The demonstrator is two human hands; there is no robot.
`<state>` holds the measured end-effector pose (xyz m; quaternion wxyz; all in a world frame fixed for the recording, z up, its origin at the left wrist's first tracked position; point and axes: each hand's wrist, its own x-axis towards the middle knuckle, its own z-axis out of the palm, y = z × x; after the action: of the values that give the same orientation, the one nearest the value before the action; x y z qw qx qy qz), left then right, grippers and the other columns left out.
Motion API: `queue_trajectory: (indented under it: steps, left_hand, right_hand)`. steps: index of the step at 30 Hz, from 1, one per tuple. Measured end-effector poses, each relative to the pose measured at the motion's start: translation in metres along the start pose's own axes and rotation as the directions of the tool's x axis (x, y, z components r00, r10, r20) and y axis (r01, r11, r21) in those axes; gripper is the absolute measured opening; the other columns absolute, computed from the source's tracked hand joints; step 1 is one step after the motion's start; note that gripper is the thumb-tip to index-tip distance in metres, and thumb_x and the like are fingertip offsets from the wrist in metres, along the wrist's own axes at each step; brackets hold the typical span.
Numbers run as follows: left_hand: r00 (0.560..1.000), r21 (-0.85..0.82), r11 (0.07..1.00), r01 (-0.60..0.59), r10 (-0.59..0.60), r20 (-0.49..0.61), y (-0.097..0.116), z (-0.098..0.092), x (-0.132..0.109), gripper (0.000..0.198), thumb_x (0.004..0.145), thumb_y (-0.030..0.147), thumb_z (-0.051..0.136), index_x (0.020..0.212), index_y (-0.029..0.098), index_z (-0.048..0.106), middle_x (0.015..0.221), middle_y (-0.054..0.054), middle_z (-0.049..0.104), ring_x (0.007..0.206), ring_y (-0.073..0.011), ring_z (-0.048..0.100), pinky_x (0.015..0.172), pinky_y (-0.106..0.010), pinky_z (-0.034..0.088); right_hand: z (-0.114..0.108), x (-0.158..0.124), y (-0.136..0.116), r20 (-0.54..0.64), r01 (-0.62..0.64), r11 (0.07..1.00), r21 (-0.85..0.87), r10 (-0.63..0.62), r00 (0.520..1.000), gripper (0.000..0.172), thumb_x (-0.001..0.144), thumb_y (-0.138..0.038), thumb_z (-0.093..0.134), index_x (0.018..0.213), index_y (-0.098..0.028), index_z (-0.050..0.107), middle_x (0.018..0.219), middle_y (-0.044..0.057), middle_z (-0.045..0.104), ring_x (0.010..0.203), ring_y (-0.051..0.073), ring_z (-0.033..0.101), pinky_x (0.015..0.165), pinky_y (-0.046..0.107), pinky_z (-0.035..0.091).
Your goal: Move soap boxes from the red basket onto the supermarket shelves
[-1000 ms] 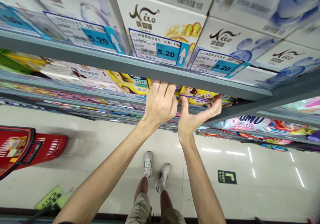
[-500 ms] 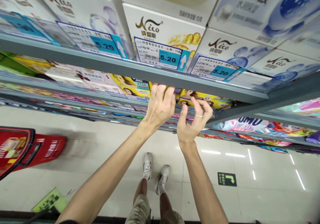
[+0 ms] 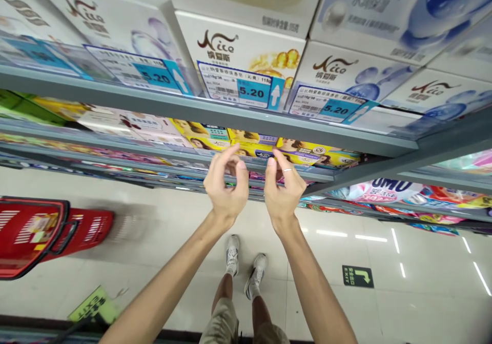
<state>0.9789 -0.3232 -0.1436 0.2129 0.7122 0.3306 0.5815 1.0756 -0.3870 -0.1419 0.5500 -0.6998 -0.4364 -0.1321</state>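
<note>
In front of the lower shelf, my left hand (image 3: 226,187) is held up with its fingers loosely curled, thumb and index finger apart. Nothing shows in it. My right hand (image 3: 285,189), a ring on one finger, faces it in a similar loose curl, its thumb close to the index finger and no object visible. A narrow gap separates the two hands. Just beyond the fingertips, yellow boxes with pictures of a person (image 3: 249,137) sit in a row under the shelf edge. Another yellow box (image 3: 302,146) lies behind my right fingertips.
White Nice boxes (image 3: 246,46) with 5.20 price tags (image 3: 251,93) line the upper shelf, whose grey edge (image 3: 215,112) overhangs the lower row. A grey divider (image 3: 369,164) slants down at right. A red shopping basket (image 3: 86,231) stands on the floor at left.
My left hand has come back from the yellow boxes and turned, uncovering the middle one. My right hand has moved slightly left, its fingers less spread.
</note>
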Motion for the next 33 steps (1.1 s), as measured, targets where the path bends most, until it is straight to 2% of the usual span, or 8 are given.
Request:
queue_trajectory:
  steps: [2, 3, 5, 9, 16, 25, 29, 33]
  left_hand:
    - [0.969, -0.150, 0.957, 0.248, -0.244, 0.040, 0.008, -0.003, -0.008, 0.040, 0.101, 0.035, 0.054, 0.138, 0.020, 0.057, 0.073, 0.001, 0.062, 0.063, -0.0120, 0.059, 0.060, -0.024, 0.051]
    - [0.945, -0.211, 0.921, 0.327, -0.320, 0.065, 0.010, -0.004, -0.010, 0.043, 0.100, 0.035, 0.055, 0.141, 0.021, 0.054, 0.069, 0.003, 0.059, 0.061, -0.0114, 0.057, 0.059, -0.023, 0.049]
    - [0.919, -0.294, 0.871, 0.393, -0.379, 0.105, 0.010, -0.004, -0.012, 0.047, 0.099, 0.035, 0.058, 0.144, 0.022, 0.053, 0.066, 0.005, 0.057, 0.060, -0.0110, 0.055, 0.060, -0.023, 0.048]
    - [0.908, -0.347, 0.839, 0.419, -0.386, 0.164, 0.005, -0.005, -0.009, 0.049, 0.097, 0.035, 0.061, 0.144, 0.023, 0.053, 0.062, 0.006, 0.054, 0.055, -0.0102, 0.049, 0.057, -0.022, 0.045]
    - [0.871, -0.378, 0.785, 0.491, -0.443, 0.211, 0.005, -0.006, -0.009, 0.053, 0.097, 0.038, 0.059, 0.147, 0.024, 0.049, 0.060, 0.006, 0.055, 0.054, -0.0113, 0.051, 0.057, -0.023, 0.046]
    - [0.892, -0.333, 0.829, 0.449, -0.396, 0.219, 0.002, -0.007, -0.013, 0.052, 0.097, 0.044, 0.060, 0.144, 0.022, 0.054, 0.051, 0.009, 0.045, 0.045, -0.0091, 0.035, 0.047, -0.022, 0.035]
    - [0.895, -0.287, 0.850, 0.441, -0.394, 0.207, 0.000, -0.007, -0.014, 0.053, 0.097, 0.046, 0.058, 0.144, 0.022, 0.054, 0.055, 0.005, 0.057, 0.047, -0.0103, 0.042, 0.050, -0.023, 0.041]
    - [0.901, -0.284, 0.859, 0.425, -0.371, 0.225, -0.003, -0.009, -0.013, 0.051, 0.097, 0.041, 0.058, 0.144, 0.021, 0.052, 0.058, 0.005, 0.056, 0.051, -0.0108, 0.046, 0.052, -0.022, 0.042]
  right_hand:
    - [0.002, -0.004, -0.005, -0.003, -0.064, 0.998, -0.010, 0.064, 0.998, 0.033, 0.104, -0.033, 0.050, 0.122, -0.015, 0.071, 0.078, 0.005, 0.074, 0.062, 0.013, 0.063, 0.066, 0.029, 0.056]
    - [0.004, -0.006, -0.008, 0.006, -0.087, 0.996, -0.004, 0.087, 0.996, 0.035, 0.103, -0.033, 0.050, 0.125, -0.014, 0.070, 0.071, 0.002, 0.071, 0.057, 0.012, 0.059, 0.063, 0.027, 0.054]
    - [0.006, -0.010, -0.013, 0.034, -0.126, 0.991, 0.037, 0.125, 0.992, 0.039, 0.103, -0.032, 0.051, 0.133, -0.013, 0.066, 0.061, -0.003, 0.063, 0.051, 0.010, 0.052, 0.058, 0.023, 0.048]
    - [0.010, -0.016, -0.021, 0.083, -0.210, 0.969, 0.128, 0.201, 0.976, 0.048, 0.100, -0.029, 0.053, 0.144, -0.011, 0.055, 0.056, -0.007, 0.057, 0.048, 0.008, 0.043, 0.053, 0.020, 0.042]
    - [0.014, -0.018, -0.026, 0.177, -0.322, 0.926, 0.198, 0.289, 0.941, 0.058, 0.101, -0.032, 0.051, 0.154, -0.011, 0.040, 0.058, -0.009, 0.056, 0.052, 0.009, 0.046, 0.057, 0.020, 0.044]
    - [0.019, -0.021, -0.025, 0.145, -0.295, 0.933, 0.205, 0.269, 0.952, 0.058, 0.102, -0.032, 0.050, 0.155, -0.013, 0.038, 0.059, -0.010, 0.048, 0.051, 0.009, 0.044, 0.055, 0.019, 0.041]
    - [0.018, -0.023, -0.017, 0.104, -0.246, 0.955, 0.166, 0.232, 0.967, 0.050, 0.103, -0.030, 0.049, 0.150, -0.014, 0.046, 0.061, -0.008, 0.050, 0.053, 0.008, 0.046, 0.057, 0.019, 0.044]
    - [0.008, -0.020, -0.011, 0.104, -0.140, 0.989, 0.054, 0.134, 0.986, 0.047, 0.103, -0.031, 0.050, 0.148, -0.017, 0.050, 0.069, -0.003, 0.062, 0.055, 0.010, 0.053, 0.061, 0.022, 0.049]
